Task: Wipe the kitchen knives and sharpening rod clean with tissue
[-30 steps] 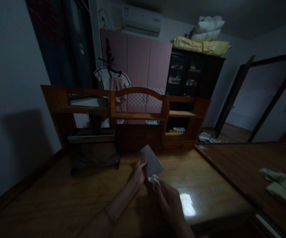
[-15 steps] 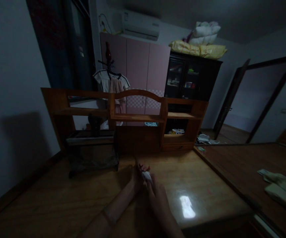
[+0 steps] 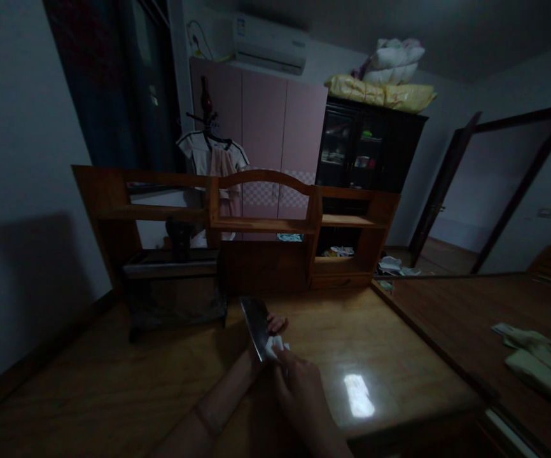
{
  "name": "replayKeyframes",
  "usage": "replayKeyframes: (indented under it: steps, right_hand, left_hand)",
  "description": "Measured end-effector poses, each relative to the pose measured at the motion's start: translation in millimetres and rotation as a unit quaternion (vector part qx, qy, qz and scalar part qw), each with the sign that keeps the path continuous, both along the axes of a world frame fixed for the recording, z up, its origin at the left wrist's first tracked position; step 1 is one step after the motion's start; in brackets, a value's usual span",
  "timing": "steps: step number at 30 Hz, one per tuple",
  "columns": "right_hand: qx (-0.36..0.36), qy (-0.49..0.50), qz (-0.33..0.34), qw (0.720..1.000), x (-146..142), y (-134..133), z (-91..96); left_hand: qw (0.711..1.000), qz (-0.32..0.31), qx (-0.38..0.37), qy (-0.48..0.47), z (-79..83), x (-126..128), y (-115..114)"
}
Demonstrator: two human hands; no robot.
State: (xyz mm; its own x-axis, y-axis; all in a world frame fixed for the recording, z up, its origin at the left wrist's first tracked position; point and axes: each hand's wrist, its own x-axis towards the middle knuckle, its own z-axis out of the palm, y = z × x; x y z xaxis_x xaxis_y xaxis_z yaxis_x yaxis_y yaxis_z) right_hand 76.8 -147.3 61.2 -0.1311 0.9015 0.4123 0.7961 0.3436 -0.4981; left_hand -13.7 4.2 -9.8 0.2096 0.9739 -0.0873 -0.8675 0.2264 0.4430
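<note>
A cleaver [image 3: 255, 326] with a broad dark blade is tilted up over the wooden tabletop, its blade face toward me. My right hand [image 3: 301, 385] is closed at its handle end; the handle itself is mostly hidden by the fingers. A crumpled white piece [image 3: 276, 344], tissue or cloth, lies against the blade's lower end, by my right fingertips. My left hand [image 3: 277, 322] is behind the blade with curled fingers showing past its right edge. The blade hides the left palm and whatever is in it.
A wooden shelf unit [image 3: 262, 224] stands along the table's far edge. At the left sits a dark boxy case [image 3: 175, 299] with a black object [image 3: 179, 238] on top. Yellowish cloth [image 3: 545, 366] lies on the surface at the right.
The cleaver has turned from nearly edge-on to showing its broad face, tipping up and left. My right hand and the white piece have shifted slightly; the left hand stays behind the blade.
</note>
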Motion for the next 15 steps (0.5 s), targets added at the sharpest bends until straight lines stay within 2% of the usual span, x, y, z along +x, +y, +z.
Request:
replayKeyframes:
  steps: [4, 9, 15]
  right_hand:
    - [-0.019, -0.026, -0.034, 0.999, 0.3, 5.8, -1.3]
    - [-0.036, -0.017, -0.022, 0.999, 9.4, -1.4, 2.9]
    - [-0.033, -0.038, -0.042, 0.998, 9.9, -11.7, 2.1]
  left_hand:
    - [0.999, -0.016, 0.02, -0.042, -2.7, 1.0, 1.6]
    - [0.991, -0.063, 0.051, -0.103, -13.2, 3.7, 6.7]
    - [0.993, -0.08, 0.024, -0.079, -16.5, 7.8, 2.5]
